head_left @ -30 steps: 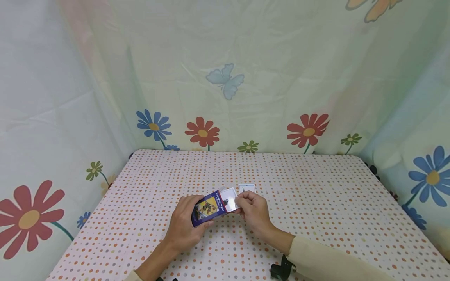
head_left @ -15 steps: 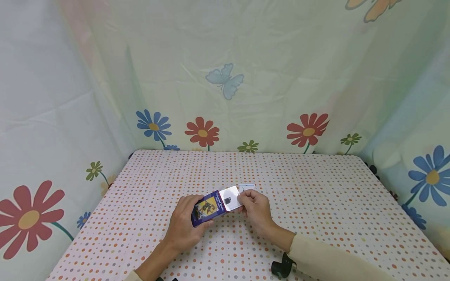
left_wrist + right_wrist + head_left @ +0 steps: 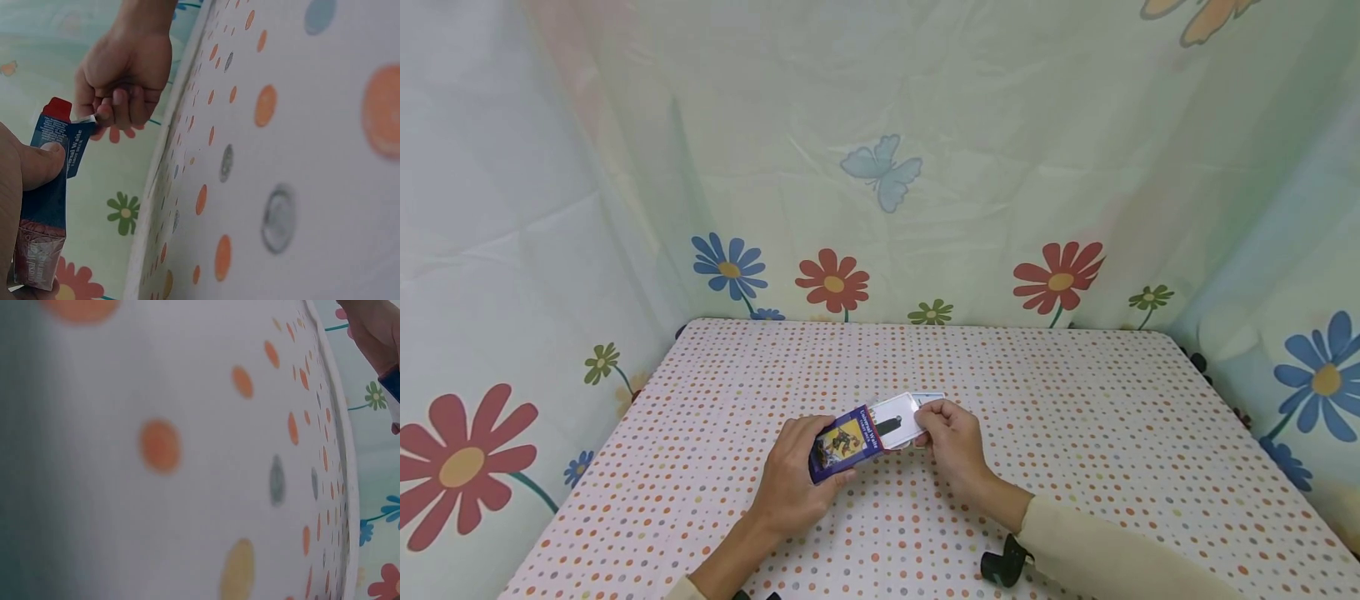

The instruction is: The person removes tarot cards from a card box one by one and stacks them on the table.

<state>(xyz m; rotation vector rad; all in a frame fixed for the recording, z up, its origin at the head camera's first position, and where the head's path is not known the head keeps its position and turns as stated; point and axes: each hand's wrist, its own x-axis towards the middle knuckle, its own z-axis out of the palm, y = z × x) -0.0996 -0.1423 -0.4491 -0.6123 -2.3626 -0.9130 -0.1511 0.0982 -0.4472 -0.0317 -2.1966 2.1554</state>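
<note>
My left hand (image 3: 790, 482) grips a blue and purple tarot card box (image 3: 841, 445), tilted with its end pointing up and right. From that end sticks out a white-bordered card (image 3: 892, 422) with a dark figure printed on it. The fingertips of my right hand (image 3: 957, 440) pinch the card's outer end. Behind it a second card (image 3: 932, 395) lies on the table, mostly covered in the head view. The left wrist view shows the box's red flap (image 3: 57, 109) standing up, with my thumb pressed on the box's side.
A table with a dotted cloth (image 3: 1075, 433) lies under both hands. Flower-printed curtains (image 3: 970, 208) hang behind it and at both sides. A black strap piece (image 3: 1003, 565) sits by my right sleeve (image 3: 1097, 546).
The card has slid further out of the box as my right hand moved slightly right and up. It now overlaps more of the card behind. My left hand and the box have stayed put.
</note>
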